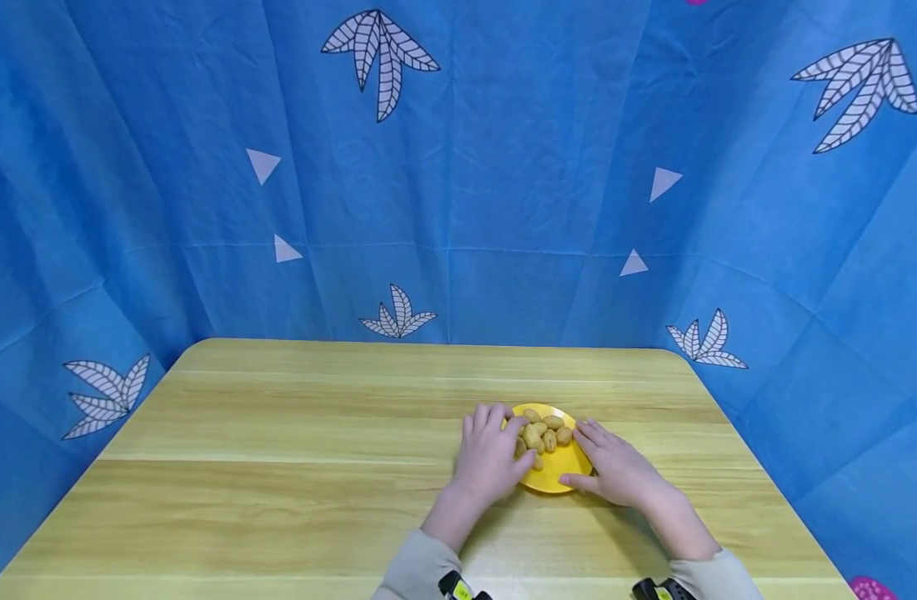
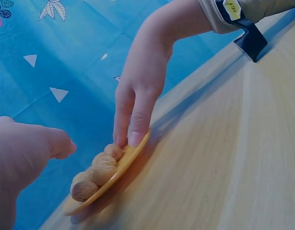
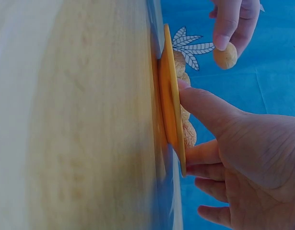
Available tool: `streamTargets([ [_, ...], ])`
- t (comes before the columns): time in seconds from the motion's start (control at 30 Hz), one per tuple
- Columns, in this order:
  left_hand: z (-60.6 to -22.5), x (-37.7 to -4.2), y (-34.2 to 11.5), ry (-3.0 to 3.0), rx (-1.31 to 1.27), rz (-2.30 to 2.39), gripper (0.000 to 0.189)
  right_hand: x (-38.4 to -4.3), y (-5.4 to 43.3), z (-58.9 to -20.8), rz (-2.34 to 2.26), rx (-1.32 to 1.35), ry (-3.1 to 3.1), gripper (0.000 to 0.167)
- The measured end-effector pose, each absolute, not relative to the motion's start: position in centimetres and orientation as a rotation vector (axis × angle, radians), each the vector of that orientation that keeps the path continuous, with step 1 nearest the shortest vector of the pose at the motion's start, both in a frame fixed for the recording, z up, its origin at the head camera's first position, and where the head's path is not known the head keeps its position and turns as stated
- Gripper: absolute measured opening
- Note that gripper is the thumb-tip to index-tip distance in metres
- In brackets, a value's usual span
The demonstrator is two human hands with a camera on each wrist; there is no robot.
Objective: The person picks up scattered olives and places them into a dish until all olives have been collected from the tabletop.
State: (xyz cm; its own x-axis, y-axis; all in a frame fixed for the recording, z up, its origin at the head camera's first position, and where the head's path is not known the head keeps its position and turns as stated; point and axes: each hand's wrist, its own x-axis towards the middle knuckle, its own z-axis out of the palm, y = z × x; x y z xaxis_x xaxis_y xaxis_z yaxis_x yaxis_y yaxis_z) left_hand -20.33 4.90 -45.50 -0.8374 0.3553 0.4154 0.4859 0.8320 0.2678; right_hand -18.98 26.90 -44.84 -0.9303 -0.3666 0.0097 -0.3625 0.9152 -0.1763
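Observation:
A yellow plate (image 1: 559, 477) on the table bears several tan walnuts (image 1: 533, 435), bunched toward its far and left side. My left hand (image 1: 488, 450) is over the plate's left edge, its thumb and fingers bent toward the nuts. In the right wrist view that left hand (image 3: 235, 19) pinches one walnut (image 3: 226, 56) at its fingertips, held off the plate. My right hand (image 1: 616, 467) rests at the plate's right rim, with thumb and fingers nearly straight and spread along it. The left wrist view shows two right fingers (image 2: 139, 120) touching the rim beside the nuts.
The wooden table (image 1: 278, 467) stretches left and behind the plate, with its right edge not far beyond the right arm. A blue curtain (image 1: 458, 183) with leaf and triangle prints hangs behind it. Both wrists carry dark straps (image 1: 664, 590).

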Motion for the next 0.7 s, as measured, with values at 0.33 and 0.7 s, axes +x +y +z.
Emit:
streamTargets([
  [0.33,-46.5,-20.6,5.5,-2.644,-0.714,-0.473,0.042,-18.9,26.9,-44.7,-0.274,-0.576,3.044,0.08],
  [0.7,-47.3,-20.9,6.1,-2.644,-0.774,-0.428,0.041,-19.0,27.0,-44.6,-0.278,-0.589,3.046,0.079],
])
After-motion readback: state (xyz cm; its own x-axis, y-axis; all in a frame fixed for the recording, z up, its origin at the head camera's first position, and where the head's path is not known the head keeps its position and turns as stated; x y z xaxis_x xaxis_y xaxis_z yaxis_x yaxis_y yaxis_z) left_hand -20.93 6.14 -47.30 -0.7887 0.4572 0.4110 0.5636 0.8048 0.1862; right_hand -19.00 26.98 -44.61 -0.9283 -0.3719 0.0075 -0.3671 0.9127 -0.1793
